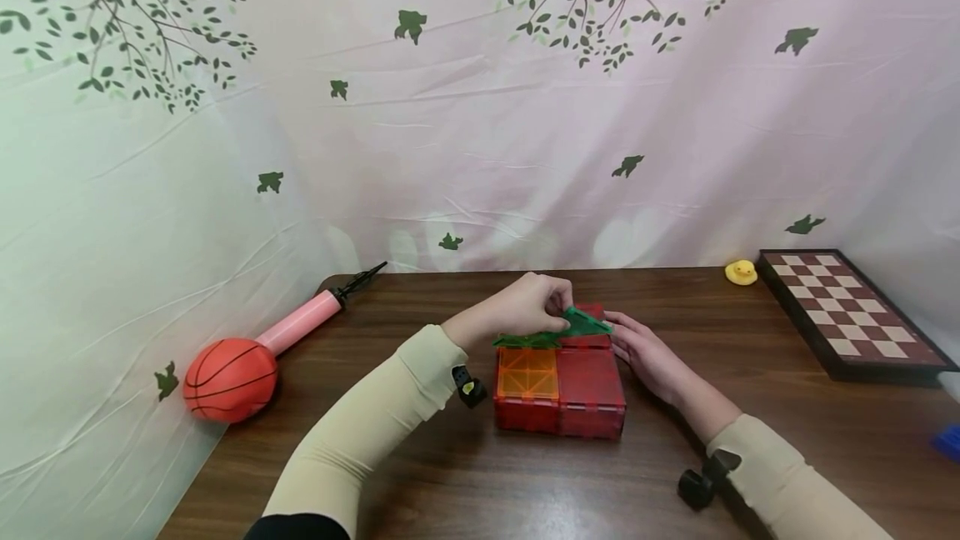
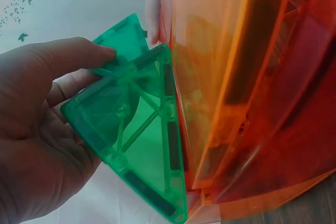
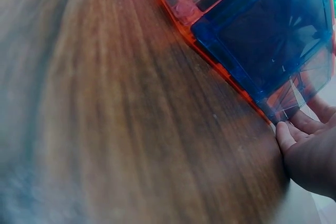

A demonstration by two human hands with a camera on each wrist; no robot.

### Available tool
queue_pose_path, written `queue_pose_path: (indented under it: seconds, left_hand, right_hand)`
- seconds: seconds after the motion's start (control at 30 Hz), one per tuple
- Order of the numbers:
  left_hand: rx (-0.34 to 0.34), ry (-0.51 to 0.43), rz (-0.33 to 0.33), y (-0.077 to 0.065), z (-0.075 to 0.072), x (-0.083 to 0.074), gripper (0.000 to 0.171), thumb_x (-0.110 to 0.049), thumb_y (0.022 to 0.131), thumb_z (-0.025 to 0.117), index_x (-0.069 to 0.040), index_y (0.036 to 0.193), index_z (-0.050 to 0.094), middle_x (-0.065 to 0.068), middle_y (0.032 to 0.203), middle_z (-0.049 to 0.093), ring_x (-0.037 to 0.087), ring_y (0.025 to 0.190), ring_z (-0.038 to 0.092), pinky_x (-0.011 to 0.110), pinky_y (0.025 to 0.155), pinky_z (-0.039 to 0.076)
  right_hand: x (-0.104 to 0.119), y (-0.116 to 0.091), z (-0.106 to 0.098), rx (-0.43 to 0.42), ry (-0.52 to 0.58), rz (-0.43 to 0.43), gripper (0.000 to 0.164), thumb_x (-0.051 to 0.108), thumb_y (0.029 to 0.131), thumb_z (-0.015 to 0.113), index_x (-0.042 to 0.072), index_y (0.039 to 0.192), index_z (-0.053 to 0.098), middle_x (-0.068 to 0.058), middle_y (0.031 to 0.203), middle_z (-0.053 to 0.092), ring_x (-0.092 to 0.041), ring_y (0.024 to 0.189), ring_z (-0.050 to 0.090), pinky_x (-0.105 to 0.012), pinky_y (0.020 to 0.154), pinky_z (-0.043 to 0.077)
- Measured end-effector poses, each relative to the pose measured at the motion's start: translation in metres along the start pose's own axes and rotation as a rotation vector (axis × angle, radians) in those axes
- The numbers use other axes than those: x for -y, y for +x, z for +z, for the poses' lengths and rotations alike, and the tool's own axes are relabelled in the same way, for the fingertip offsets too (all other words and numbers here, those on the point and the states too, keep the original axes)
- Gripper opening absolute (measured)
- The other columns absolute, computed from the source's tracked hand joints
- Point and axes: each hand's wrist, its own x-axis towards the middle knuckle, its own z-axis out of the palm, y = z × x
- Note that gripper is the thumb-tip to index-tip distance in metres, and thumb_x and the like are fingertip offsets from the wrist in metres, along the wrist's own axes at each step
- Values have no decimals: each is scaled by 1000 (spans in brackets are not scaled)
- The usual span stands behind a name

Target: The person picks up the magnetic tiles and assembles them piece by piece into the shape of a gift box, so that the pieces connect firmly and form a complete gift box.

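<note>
A low box of see-through magnetic tiles (image 1: 591, 377) stands on the table, mostly red, with an orange tile (image 1: 527, 375) on its top left. At its back edge my left hand (image 1: 525, 305) pinches a green magnetic tile (image 1: 587, 322) between thumb and fingers. Beside that lies a green triangular tile (image 2: 126, 114), close against the box in the left wrist view. My right hand (image 1: 648, 357) touches the back right corner with extended fingers. A blue tile (image 3: 273, 40) forms part of that side in the right wrist view.
A pink pump (image 1: 300, 323) and an orange basketball-patterned ball (image 1: 230, 380) are at the left. A yellow rubber duck (image 1: 741, 272) and a framed checkered board (image 1: 855, 307) stand at the back right. A blue object (image 1: 948, 442) shows at the right edge.
</note>
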Motion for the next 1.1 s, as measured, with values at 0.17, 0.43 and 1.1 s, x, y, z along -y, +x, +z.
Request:
queue_pose_path:
  seconds: [0.17, 0.43, 1.1]
  left_hand:
    - [14, 39, 18, 1, 4, 1, 14, -9, 93, 75, -11, 93, 61, -4, 88, 68, 2, 81, 65, 17, 75, 52]
    - [18, 82, 16, 3, 8, -3, 15, -10, 93, 76, -12, 93, 61, -5, 86, 67, 5, 79, 63, 18, 73, 51]
    - [21, 135, 10, 0, 9, -3, 15, -16, 93, 76, -13, 96, 62, -6, 84, 65, 7, 77, 60, 19, 70, 49]
  right_hand:
    - [2, 0, 0, -14, -11, 45, 74, 44, 109, 43, -3, 159, 16, -22, 157, 33, 0, 123, 50, -19, 103, 37]
    - [1, 1, 0, -3, -2, 34, 72, 42, 110, 43, -4, 159, 16, -23, 157, 32, -1, 123, 51, -20, 103, 39]
    - [2, 1, 0, -2, 9, 47, 74, 41, 110, 44, -4, 160, 14, -24, 160, 27, 1, 124, 49, -20, 103, 38]
